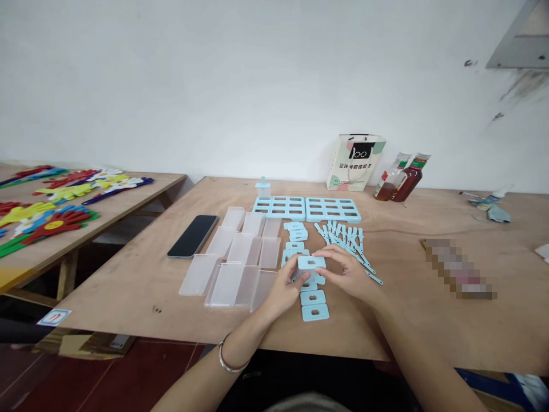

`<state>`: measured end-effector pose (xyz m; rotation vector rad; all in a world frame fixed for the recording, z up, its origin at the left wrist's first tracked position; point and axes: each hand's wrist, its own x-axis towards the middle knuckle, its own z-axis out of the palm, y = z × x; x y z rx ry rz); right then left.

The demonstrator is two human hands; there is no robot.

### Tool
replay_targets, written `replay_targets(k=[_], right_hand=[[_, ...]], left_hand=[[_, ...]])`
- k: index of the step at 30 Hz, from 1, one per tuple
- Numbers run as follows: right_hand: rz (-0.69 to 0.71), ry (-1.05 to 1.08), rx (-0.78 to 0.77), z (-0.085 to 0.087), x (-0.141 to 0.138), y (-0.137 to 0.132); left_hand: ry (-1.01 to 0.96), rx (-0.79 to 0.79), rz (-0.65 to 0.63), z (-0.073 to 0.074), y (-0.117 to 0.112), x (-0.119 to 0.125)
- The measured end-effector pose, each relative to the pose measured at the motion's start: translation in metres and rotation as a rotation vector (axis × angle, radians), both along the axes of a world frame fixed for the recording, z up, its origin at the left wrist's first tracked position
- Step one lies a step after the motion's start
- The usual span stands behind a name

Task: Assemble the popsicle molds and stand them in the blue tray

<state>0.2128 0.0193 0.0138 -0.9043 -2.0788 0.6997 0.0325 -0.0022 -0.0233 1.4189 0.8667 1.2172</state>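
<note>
While clamping blue lid (311, 262) in both hands (290, 281), left of sticks (342, 236): apparently capping clear box (311, 274); calling for even pressing.

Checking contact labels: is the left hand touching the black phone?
Apart: the head view shows translucent plastic cases lying between the left hand and the black phone.

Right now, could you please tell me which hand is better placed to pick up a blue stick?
Probably the right hand: it is beside the blue sticks, while the left hand is farther off, nearer the translucent containers. Both hold a blue lid, so the left might support it alone.
</note>
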Motion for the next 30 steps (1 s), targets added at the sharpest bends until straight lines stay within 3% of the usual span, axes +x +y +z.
replay_targets(k=[8,17,30], right_hand=[[0.016,0.022,-0.011,-0.007,0.003,0.004],[0.029,0.163,-0.293,-0.014,-0.005,0.0],[0.022,0.172,-0.276,-0.015,-0.005,0.002]], left_hand=[[-0.018,0.003,-0.002,0.006,-0.004,0.0],[0.059,-0.062,0.124,0.014,-0.01,-0.002],[0.067,0.12,0.064,0.007,-0.008,0.0]])
